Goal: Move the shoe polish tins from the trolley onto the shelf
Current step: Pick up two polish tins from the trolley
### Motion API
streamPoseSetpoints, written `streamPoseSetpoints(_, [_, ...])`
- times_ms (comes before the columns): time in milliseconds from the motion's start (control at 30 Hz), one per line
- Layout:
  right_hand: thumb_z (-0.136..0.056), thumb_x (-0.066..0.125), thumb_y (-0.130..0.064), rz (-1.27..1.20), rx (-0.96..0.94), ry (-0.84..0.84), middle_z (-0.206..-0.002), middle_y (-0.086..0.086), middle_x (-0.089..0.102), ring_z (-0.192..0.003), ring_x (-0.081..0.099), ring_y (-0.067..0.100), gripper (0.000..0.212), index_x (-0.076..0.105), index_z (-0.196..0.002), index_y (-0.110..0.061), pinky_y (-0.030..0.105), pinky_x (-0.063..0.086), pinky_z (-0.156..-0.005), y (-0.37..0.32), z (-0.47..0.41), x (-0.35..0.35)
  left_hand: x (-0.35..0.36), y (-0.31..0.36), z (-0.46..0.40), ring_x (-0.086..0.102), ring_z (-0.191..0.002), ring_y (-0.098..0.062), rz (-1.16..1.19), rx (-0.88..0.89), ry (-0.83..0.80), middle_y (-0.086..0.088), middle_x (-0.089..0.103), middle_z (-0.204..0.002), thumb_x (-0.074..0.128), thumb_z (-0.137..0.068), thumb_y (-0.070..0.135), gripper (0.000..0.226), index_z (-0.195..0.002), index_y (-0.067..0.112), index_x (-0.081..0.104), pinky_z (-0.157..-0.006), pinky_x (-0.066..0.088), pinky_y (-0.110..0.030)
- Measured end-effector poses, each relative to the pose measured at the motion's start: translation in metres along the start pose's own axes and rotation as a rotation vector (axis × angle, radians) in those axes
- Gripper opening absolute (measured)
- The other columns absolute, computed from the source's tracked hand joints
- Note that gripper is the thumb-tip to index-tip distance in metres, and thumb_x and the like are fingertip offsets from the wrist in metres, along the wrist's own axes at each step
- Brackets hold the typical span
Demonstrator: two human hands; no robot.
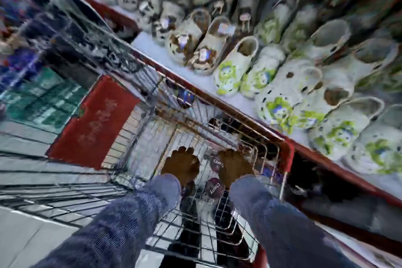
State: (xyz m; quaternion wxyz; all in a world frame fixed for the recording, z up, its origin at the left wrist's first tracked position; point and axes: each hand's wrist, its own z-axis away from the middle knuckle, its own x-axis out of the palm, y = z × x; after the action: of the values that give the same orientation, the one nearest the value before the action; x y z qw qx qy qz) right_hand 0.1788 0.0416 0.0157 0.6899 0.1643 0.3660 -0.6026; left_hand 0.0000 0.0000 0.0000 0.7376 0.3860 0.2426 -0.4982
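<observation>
From the head view I see my left hand (181, 165) and right hand (236, 166) down in the trolley (285, 159); each grip is blurred, I cannot tell. Two polish tins (216, 164) lie between them; the shelf (152, 43) runs beyond the right hand.

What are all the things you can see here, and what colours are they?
Shoe polish tins: at least two show clearly, dark maroon with white lettering, in the trolley's wire basket between the hands; more may be hidden.
Trolley: one, metal wire with red corner trim, right beside the shelf.
Shelf: one, pale top with a red front edge, running diagonally on the right.
Clog shoes: many, too blurred to count; white with green-and-blue prints, some cream with brown patches, lined up on the shelf.
Red panel: one, on the trolley's left side.
Sleeves: two, blue denim.
Left hand: one, down in the basket.
Right hand: one, in the basket beside a tin.
</observation>
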Motion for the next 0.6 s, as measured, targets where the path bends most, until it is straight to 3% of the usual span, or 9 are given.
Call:
streamPoseSetpoints(100, [-0.087, 0.066, -0.022, -0.030, 0.056, -0.061, -0.155, 0.015, 0.037, -0.144, 0.033, 0.039, 0.073, 0.033, -0.152, -0.019, 0.048, 0.041, -0.110, 0.005, -0.036, 0.028, 0.023, -0.001, -0.025, 0.057, -0.117, -0.038, 0.062, -0.074, 0.034, -0.016, 0.060, -0.128, 0.057, -0.091, 0.035, 0.038, -0.121, 0.013, 0.060, -0.098, 0.050, -0.048])
streamPoseSetpoints(233, [-0.096, 0.058, -0.020, -0.069, 0.107, 0.000, -0.161, 0.014, 0.024, -0.149, 0.021, 0.038, 0.065, 0.029, -0.154, -0.024, 0.051, 0.038, -0.110, 0.009, -0.062, 0.063, 0.055, -0.012, -0.044, 0.059, -0.109, -0.036, -0.009, -0.074, -0.014, -0.013, 0.061, -0.120, 0.068, -0.080, 0.036, 0.043, -0.115, 0.013, 0.061, -0.091, 0.053, -0.046])
streamPoseSetpoints(333, [-0.092, 0.066, -0.027, -0.039, 0.077, -0.046, -0.164, 0.015, 0.019, -0.151, 0.014, 0.040, 0.075, 0.026, -0.155, -0.023, 0.052, 0.034, -0.113, 0.011, -0.075, 0.073, 0.063, -0.019, -0.058, 0.056, -0.107, -0.039, -0.001, -0.007, -0.038, -0.013, 0.062, -0.112, 0.061, -0.071, 0.031, 0.035, -0.102, 0.015, 0.064, -0.087, 0.050, -0.049])
streamPoseSetpoints(433, [-0.083, 0.076, -0.030, 0.067, 0.050, -0.032, -0.155, 0.017, 0.031, -0.145, 0.027, 0.044, 0.079, 0.034, -0.150, -0.019, 0.050, 0.040, -0.110, 0.006, -0.078, 0.071, 0.067, -0.030, -0.070, 0.055, -0.097, -0.039, 0.024, -0.017, -0.083, -0.012, 0.059, -0.102, 0.059, -0.068, 0.022, 0.024, -0.091, 0.015, 0.062, -0.083, 0.050, -0.049])
streamPoseSetpoints(533, [-0.072, 0.082, -0.025, 0.011, 0.060, 0.037, -0.138, 0.013, 0.048, -0.129, 0.044, 0.040, 0.071, 0.050, -0.134, -0.017, 0.046, 0.052, -0.095, -0.001, -0.073, 0.057, 0.053, -0.030, -0.062, 0.055, -0.099, -0.035, 0.043, 0.014, -0.028, -0.015, 0.056, -0.104, 0.070, -0.061, 0.022, 0.044, -0.102, 0.011, 0.057, -0.083, 0.050, -0.044])
streamPoseSetpoints(600, [-0.064, 0.084, -0.029, -0.046, 0.025, 0.070, -0.133, 0.009, 0.054, -0.122, 0.049, 0.037, 0.064, 0.060, -0.122, -0.018, 0.046, 0.055, -0.091, -0.011, -0.061, 0.032, 0.033, -0.024, -0.053, 0.054, -0.101, -0.033, 0.008, 0.038, -0.028, -0.012, 0.059, -0.103, 0.072, -0.058, 0.025, 0.044, -0.098, 0.013, 0.058, -0.081, 0.045, -0.038])
